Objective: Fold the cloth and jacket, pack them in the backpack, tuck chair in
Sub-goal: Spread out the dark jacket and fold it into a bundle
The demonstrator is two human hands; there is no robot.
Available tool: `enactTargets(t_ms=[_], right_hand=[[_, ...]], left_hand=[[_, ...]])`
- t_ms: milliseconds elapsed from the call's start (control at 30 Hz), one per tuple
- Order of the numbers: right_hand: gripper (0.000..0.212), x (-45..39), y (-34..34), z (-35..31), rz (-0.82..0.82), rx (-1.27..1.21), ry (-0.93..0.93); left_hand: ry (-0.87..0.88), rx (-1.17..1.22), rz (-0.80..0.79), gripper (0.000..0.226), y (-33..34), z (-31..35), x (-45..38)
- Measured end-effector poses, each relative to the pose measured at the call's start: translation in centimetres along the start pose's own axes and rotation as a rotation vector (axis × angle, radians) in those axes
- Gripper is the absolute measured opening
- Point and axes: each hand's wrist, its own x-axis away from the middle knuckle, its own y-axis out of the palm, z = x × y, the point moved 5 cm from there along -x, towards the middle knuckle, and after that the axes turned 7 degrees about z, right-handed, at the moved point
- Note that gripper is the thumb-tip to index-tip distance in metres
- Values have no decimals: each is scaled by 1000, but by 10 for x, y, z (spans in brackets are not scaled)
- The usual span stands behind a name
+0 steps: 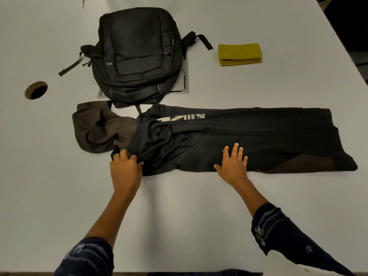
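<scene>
Landmark: backpack (137,56), lying flat on the tabletop (199,216), zips seemingly closed.
Jacket (229,140): just nearer the viewer than the backpack, folded lengthwise into a long dark band that runs from below the backpack out to its right; the brown hood (95,128) bunches loose at the band's left end, near the backpack's lower left corner.
Cloth (240,54): yellow, already folded into a neat stack, to the right of the backpack and well apart from the jacket.
Left hand (125,170): at the jacket's near left corner, fingers curled into the fabric; its grip pinches a bunch of jacket.
Right hand (233,166): flat on the jacket's near edge, below and right of the backpack, fingers spread and straight; no grip, it only presses the cloth down.
Step, as I judge it: folding the jacket across its length; packing not yet begun, and no chair is in view.
Risk one: pulling the left corner over while the hood is loose could leave a lump, so the bundle comes out thick and fits the backpack badly.
Risk two: if the right hand lifts early, the slippery band may slide or the lengthwise fold fall open.
Risk three: the jacket's far edge touches the backpack's bottom, so a hasty fold could drag a strap.
Count: one backpack, one jacket, one cloth, two hands, one round hole (36,90) left of the backpack.
</scene>
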Motion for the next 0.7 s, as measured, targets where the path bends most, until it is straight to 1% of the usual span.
enactTargets(t_ms=[67,100,133,200,233,300,333,367,400,433,467,500,533,567,600,633,667,700], right_hand=[[87,3,2,-7,-62,-27,-35],[92,5,6,-10,-92,-18,-60],[97,7,9,-12,-123,9,-76],[101,8,9,-10,-137,47,-72],[99,7,9,-6,-116,29,-63],[85,14,-2,-6,-62,-83,-69],[75,24,-9,-7,-39,-177,-86],[63,28,-13,-19,20,-330,-105],[49,37,-15,-26,44,-436,-55],[37,48,-11,-29,-24,-600,-1],[34,71,-7,-25,-271,-851,114],[37,88,-9,-24,-388,-1177,322],[38,97,-9,-30,-432,-1391,393],[53,101,-18,-50,-578,-1443,406],[77,102,-35,-62,-606,-1543,428],[89,105,-43,-53,-600,-1610,394],[88,106,-48,-37,-590,-1715,388],[78,96,-47,-27,-584,-1808,457]], left_hand=[[130,35,111,26,-24,17,1],[151,58,155,28,-35,25,3],[133,92,174,30,-45,30,5],[20,210,137,31,-60,39,9],[-45,309,128,29,-66,43,10],[-130,539,139,23,-76,55,14],[-176,663,118,23,-77,62,16],[-239,811,63,23,-74,70,18],[-311,979,-15,22,-69,79,19],[-380,1138,-99,21,-63,89,20],[-446,1266,-171,20,-56,98,23],[-501,1368,-224,21,-51,107,25],[-535,1443,-259,21,-46,114,27],[-545,1482,-281,22,-42,120,28],[-536,1483,-296,23,-38,123,30],[-514,1470,-318,24,-33,126,33],[-489,1461,-353,26,-28,127,36],[-462,1460,-401,29,-23,128,40]])
